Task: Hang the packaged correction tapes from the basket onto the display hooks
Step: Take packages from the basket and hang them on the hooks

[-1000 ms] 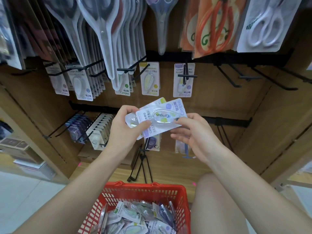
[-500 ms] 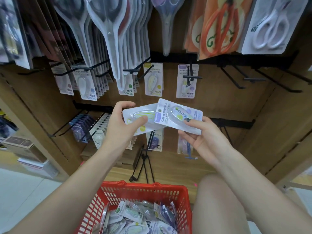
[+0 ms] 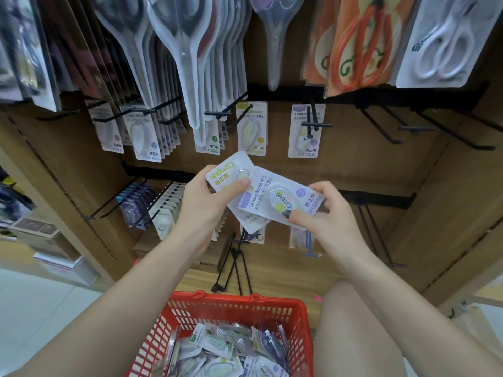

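My left hand [image 3: 202,202] pinches a yellow-marked correction tape pack [image 3: 227,172] with its thumb on the front. My right hand [image 3: 324,219] grips a purple-marked pack [image 3: 275,198] that overlaps the first one. A third pack edge [image 3: 251,223] pokes out beneath them. Both hands are in front of the wooden display, below a row of hooks. One hook [image 3: 313,123] carries a purple pack [image 3: 304,131], another carries a yellow pack [image 3: 251,129]. The red basket [image 3: 236,306] below holds several more packs [image 3: 226,349].
Packaged scissors [image 3: 187,50] hang on the top row. Bare black hooks [image 3: 386,131] stick out at the right. Lower left hooks carry purple and white tape packs [image 3: 152,205]. My bare knee [image 3: 353,322] is beside the basket on the right.
The purple pack in my right hand has turned and dropped slightly to the right. The pack in my left hand has rotated more upright. The camera has tilted a little.
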